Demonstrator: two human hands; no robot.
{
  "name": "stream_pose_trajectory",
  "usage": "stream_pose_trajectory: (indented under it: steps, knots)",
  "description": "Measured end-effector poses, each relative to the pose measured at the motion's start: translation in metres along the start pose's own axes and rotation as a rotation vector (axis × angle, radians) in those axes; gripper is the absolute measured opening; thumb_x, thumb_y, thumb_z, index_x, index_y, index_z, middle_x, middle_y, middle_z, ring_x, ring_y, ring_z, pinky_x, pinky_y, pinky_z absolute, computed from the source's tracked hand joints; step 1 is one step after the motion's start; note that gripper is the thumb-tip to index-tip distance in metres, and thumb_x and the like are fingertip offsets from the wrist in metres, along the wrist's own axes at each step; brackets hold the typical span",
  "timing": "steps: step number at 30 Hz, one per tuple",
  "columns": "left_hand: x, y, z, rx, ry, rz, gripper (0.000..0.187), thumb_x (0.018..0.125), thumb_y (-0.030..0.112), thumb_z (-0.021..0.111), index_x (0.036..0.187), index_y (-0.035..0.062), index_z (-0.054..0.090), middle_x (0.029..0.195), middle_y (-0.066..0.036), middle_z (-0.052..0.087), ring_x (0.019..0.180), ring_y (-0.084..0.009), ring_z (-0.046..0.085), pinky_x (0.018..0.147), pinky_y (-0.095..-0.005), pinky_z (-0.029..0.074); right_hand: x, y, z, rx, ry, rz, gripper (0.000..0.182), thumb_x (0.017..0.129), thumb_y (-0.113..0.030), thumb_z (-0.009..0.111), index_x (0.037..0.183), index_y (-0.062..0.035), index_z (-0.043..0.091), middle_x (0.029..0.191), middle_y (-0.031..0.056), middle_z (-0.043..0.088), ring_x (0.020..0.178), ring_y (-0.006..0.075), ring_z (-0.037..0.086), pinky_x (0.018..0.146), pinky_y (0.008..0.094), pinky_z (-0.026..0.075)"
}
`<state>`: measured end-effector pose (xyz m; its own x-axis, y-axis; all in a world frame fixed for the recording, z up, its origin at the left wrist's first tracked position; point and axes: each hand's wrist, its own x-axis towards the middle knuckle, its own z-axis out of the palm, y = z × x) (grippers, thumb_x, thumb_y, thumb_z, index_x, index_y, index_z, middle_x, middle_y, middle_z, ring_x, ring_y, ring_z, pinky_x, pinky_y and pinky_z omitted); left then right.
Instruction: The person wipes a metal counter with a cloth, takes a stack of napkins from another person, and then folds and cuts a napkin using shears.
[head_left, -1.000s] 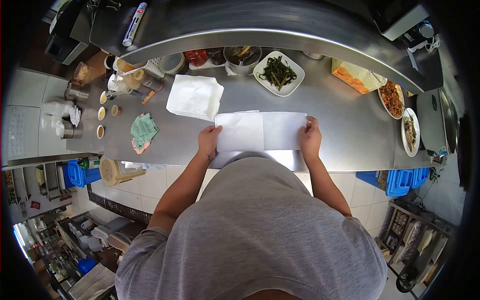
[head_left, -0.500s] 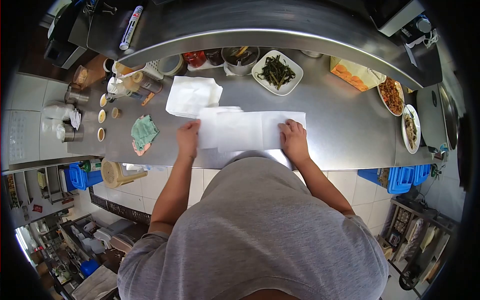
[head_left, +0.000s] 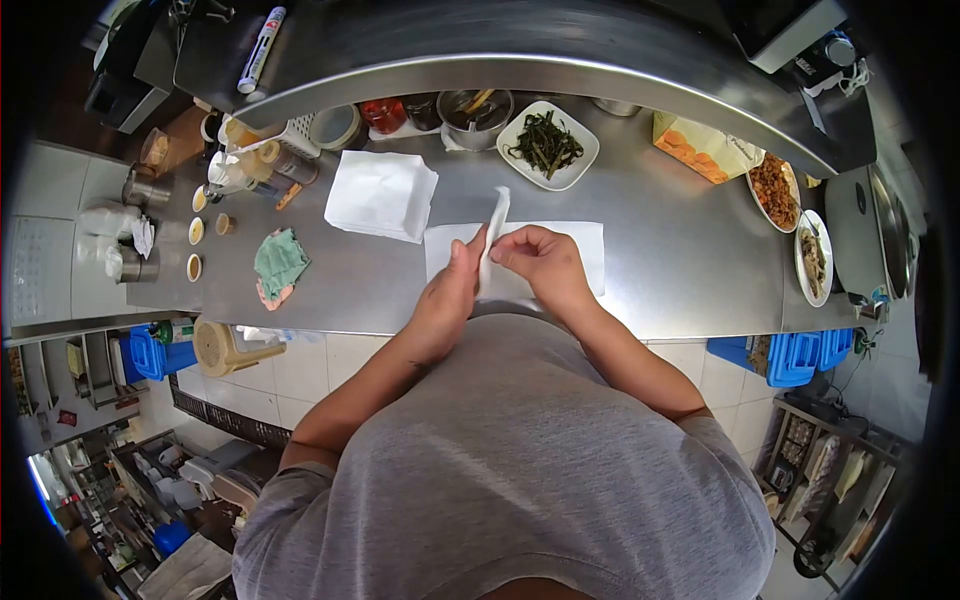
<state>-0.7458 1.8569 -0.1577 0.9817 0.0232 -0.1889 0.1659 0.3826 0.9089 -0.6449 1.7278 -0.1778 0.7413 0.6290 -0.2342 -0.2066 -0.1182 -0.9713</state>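
Note:
Close to my body, over the steel counter [head_left: 680,270], I hold a white paper napkin [head_left: 497,212] that stands folded and edge-on between my hands. My left hand [head_left: 452,287] grips its left side, thumb up. From the right, my right hand [head_left: 545,262] pinches it with bent fingers. Beneath both hands a white paper sheet [head_left: 584,245] lies flat, partly covered by them. Up and to the left sits a stack of white napkins [head_left: 380,194], untouched.
Behind stands a square plate of dark green vegetables [head_left: 545,148], beside a metal pot [head_left: 476,118]. Left are a green cloth [head_left: 281,257] and small sauce cups [head_left: 195,231]. Oval food dishes [head_left: 814,260] sit at right. A steel shelf [head_left: 560,65] overhangs the back.
My hands have come together in the middle. The napkin that lay flat at left is now lifted upright between them. The other sheet stays on the counter.

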Motion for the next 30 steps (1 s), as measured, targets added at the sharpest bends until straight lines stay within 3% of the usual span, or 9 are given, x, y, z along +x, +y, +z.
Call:
stream_pose_trajectory:
  steps: [3,7,13,16,21,30]
  knots:
    - [-0.002,-0.015,-0.006,0.16,-0.013,-0.021,0.077,0.098,0.056,0.012,0.147,-0.0033,0.007,0.154,-0.02,0.011,0.143,-0.0283,0.012,0.115,-0.0339,0.01,-0.002,0.003,-0.001,0.149,0.003,0.098,0.017,0.083,-0.014,0.07,0.089,0.0011,0.065,0.087,0.0052,0.066,0.077,0.011,0.062,0.071,0.0251,0.051]
    - [-0.001,-0.015,-0.006,0.275,-0.01,-0.023,0.079,0.098,0.057,0.01,0.147,-0.0051,0.004,0.155,-0.021,0.005,0.144,-0.0296,0.003,0.116,-0.034,0.005,-0.005,-0.012,0.003,0.303,-0.001,0.235,0.015,0.086,-0.014,0.067,0.091,0.0003,0.065,0.087,0.0046,0.065,0.081,0.0118,0.061,0.071,0.0271,0.052]
    - [0.0,-0.006,-0.005,0.335,-0.02,-0.073,0.083,0.096,0.061,0.01,0.147,-0.0032,0.0,0.155,-0.021,0.001,0.144,-0.0274,-0.002,0.115,-0.0354,0.001,0.0,0.002,0.0,0.26,-0.03,0.182,0.01,0.088,-0.011,0.064,0.091,-0.0013,0.065,0.086,0.0033,0.065,0.079,0.0105,0.06,0.076,0.027,0.05]
    - [0.005,-0.008,-0.004,0.187,0.037,-0.06,0.084,0.095,0.063,0.011,0.147,-0.0026,0.001,0.155,-0.02,0.003,0.144,-0.0263,0.002,0.115,-0.0356,0.003,0.0,0.006,0.001,0.234,-0.054,0.145,0.011,0.089,-0.011,0.063,0.092,-0.0006,0.065,0.085,0.0029,0.065,0.078,0.0102,0.059,0.077,0.0256,0.049]
    - [0.007,-0.007,0.002,-0.133,0.075,-0.205,0.085,0.093,0.067,0.013,0.149,0.0042,0.009,0.149,-0.011,0.028,0.137,-0.0235,0.027,0.112,-0.0369,0.019,0.0,0.008,0.004,0.203,-0.039,0.137,0.016,0.092,-0.013,0.057,0.093,0.0007,0.065,0.085,0.0024,0.064,0.078,0.0105,0.057,0.077,0.0259,0.047]
    - [0.01,-0.006,0.007,-0.106,0.105,-0.14,0.08,0.094,0.066,0.014,0.147,0.0071,0.021,0.142,-0.009,0.037,0.132,-0.0207,0.036,0.108,-0.0375,0.028,-0.002,0.005,0.004,0.168,-0.069,0.134,0.016,0.094,-0.015,0.053,0.096,-0.0024,0.063,0.088,0.0015,0.062,0.082,0.0104,0.056,0.08,0.0274,0.046]
